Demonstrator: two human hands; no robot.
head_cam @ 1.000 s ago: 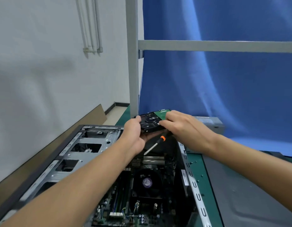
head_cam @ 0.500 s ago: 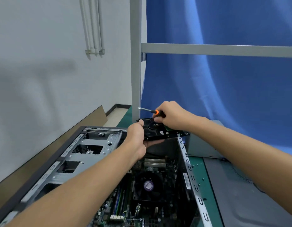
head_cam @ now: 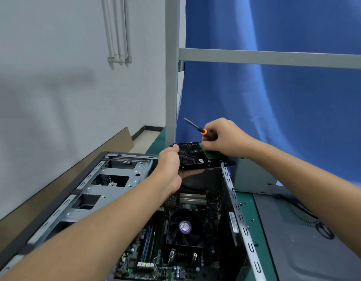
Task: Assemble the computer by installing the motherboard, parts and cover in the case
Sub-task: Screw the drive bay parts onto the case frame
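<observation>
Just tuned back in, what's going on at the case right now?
A person holds a hard drive with both hands above the far end of the open case. The left hand grips its near-left edge; the right hand, with a screwdriver tucked in its fingers, touches the green-board end. The hard drive is not in a bay yet. The motherboard with its fan sits in the case, and the cover lies on the mat to the right.

A workshop: green bench mat (head_cam: 254, 220) at lower right, grey metal frame (head_cam: 171, 74) at centre, blue backdrop (head_cam: 277, 108) behind, bare wall (head_cam: 54, 88) at left.
</observation>
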